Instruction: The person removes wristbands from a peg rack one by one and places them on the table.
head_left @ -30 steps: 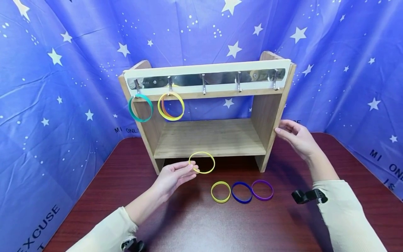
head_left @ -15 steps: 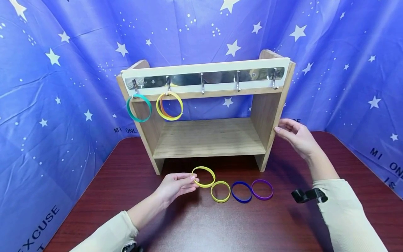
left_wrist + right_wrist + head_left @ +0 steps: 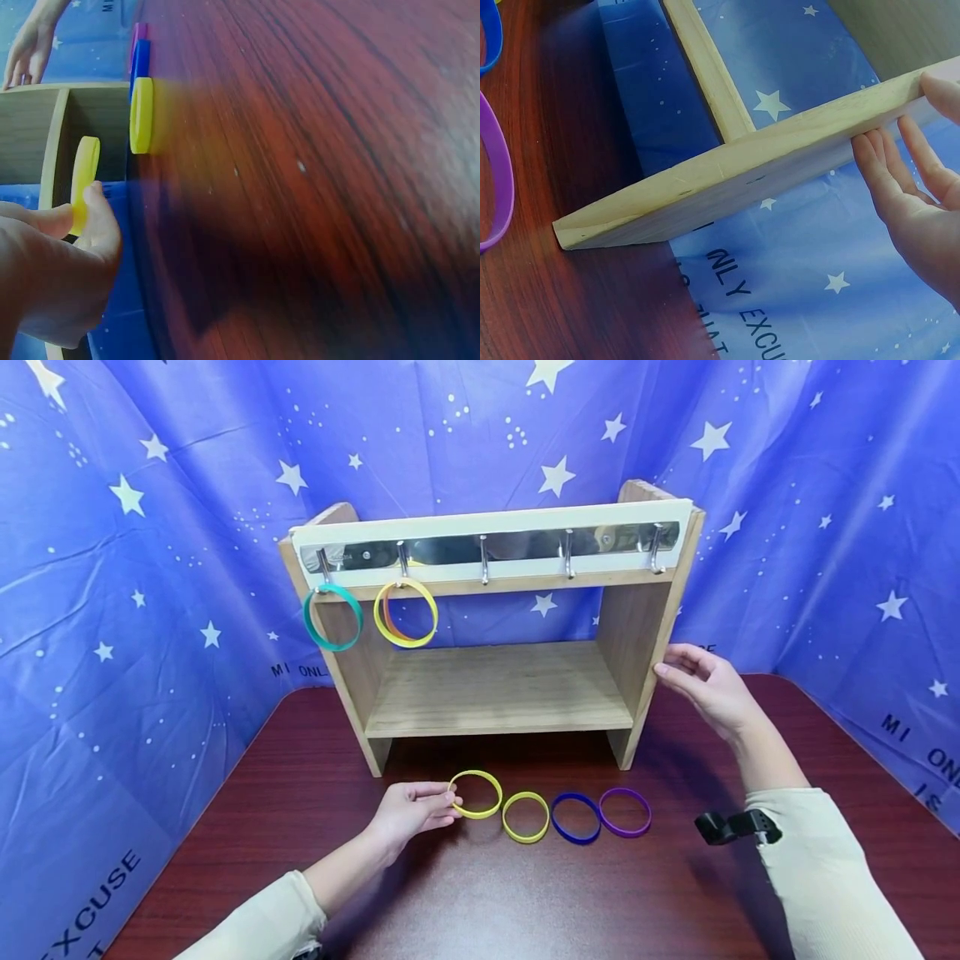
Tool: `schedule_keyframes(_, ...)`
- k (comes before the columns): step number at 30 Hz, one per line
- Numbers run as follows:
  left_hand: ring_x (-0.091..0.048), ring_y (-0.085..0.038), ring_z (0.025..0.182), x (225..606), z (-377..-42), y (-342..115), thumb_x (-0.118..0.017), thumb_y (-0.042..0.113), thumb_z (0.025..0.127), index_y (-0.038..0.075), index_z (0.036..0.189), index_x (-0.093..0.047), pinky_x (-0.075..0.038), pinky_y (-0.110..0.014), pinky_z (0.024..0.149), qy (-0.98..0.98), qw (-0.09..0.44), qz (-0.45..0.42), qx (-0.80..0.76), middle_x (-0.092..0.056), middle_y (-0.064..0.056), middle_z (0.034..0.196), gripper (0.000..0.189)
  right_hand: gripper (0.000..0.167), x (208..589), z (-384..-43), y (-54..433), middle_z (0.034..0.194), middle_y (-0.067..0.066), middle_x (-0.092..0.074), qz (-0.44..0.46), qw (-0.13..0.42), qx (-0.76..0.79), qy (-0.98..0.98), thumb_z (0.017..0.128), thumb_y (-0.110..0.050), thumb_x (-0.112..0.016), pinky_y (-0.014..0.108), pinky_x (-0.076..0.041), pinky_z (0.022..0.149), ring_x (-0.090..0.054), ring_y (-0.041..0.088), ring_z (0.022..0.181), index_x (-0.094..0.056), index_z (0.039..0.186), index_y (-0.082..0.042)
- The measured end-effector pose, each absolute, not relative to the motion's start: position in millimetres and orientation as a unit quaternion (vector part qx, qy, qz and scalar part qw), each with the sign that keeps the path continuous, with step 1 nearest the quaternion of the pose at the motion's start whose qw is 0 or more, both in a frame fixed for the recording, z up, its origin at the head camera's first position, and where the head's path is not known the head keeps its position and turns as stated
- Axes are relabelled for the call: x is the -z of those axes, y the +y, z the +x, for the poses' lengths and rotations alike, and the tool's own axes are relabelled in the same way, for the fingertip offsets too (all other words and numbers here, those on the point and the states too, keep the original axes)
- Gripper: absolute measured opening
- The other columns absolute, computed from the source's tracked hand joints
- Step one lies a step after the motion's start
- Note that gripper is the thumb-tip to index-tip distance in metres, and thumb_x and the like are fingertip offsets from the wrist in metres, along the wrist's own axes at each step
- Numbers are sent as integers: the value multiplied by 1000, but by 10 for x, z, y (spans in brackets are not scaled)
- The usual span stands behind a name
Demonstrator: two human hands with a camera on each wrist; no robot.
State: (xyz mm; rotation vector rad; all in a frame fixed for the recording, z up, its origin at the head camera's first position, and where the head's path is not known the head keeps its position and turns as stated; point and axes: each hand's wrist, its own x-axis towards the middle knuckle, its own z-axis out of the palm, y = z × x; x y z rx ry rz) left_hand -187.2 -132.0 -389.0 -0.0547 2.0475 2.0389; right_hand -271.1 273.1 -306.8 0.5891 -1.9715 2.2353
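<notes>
The orange band point(image 3: 387, 617) is kinda hidden behind a yellow band point(image 3: 432, 625), and the marking point(image 3: 342, 557) on the metal strip point(image 3: 517, 547) is too tiny to read. Right wrist cam chops off the purple band point(image 3: 504, 172) and right hand point(image 3: 919, 202).

Blue curtain point(image 3: 480, 460): "EXCUSE" left, "MI ON", "IS" right; marking on hook rail point(image 3: 517, 545) unreadably small.

Blue curtain point(image 3: 450, 460) with pale stars point(image 3: 556, 476) and black lettering point(image 3: 96, 897), behind and beside a reddish table point(image 3: 525, 902).
</notes>
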Motion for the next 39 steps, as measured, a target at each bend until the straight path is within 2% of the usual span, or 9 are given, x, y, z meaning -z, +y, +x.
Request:
schedule_keyframes(8, -71, -9, 73, 3926, -1862, -1360, -61, -2, 90, -20, 119, -54, -62, -21, 72, 721, 131, -23, -680, -74, -16, 93, 35, 28, 3058, -2710, 2741, 94, -9, -63, 195, 54, -736, -646, 92, 7, -54, 9, -55, 79, -62, 0, 87, -64, 102, -18)
schedule_keyframes(14, -69, -8, 69, 3981, -1891, -1366, -60, -3, 90, -21, 116, -56, -62, -21, 70, 726, 137, -20, -673, -73, -21, 93, 32, 28, 3032, -2719, 2733, 94, -10, -63, 191, 55, -731, -653, 92, 5, -55, 9, -55, 80, -61, -1, 87, -64, 102, -19)
schedule_keyframes(18, -69, -8, 67, 4022, -1910, -1350, -61, -2, 89, -22, 115, -57, -63, -23, 69, 733, 139, -17, -665, -74, -19, 90, 32, 27, 3027, -2721, 2741, 94, -11, -63, 186, 57, -730, -655, 92, 5, -56, 8, -54, 79, -60, -1, 87, -64, 101, -20)
schedule_keyframes(24, -69, -9, 63, 4040, -1935, -1304, -65, 1, 87, -17, 109, -63, -63, -25, 67, 762, 131, -37, -633, -74, -14, 82, 28, 27, 3034, -2725, 2742, 92, -10, -63, 189, 56, -735, -649, 92, 6, -56, 9, -55, 78, -60, 0, 86, -65, 100, -19)
schedule_keyframes(33, -71, -14, 63, 3977, -1975, -1269, -66, 2, 86, -11, 97, -70, -63, -28, 65, 807, 110, -50, -578, -74, -21, 80, 18, 27, 3050, -2715, 2734, 93, -9, -63, 188, 53, -744, -639, 91, 6, -56, 10, -55, 79, -61, 0, 86, -65, 101, -18)
schedule_keyframes(39, -71, -16, 63, 3912, -1988, -1296, -68, 1, 85, -10, 93, -71, -63, -26, 63, 828, 103, -58, -549, -74, -20, 78, 14, 27, 3067, -2713, 2743, 94, -10, -63, 182, 53, -740, -646, 91, 5, -57, 10, -55, 79, -62, -1, 87, -64, 101, -19)
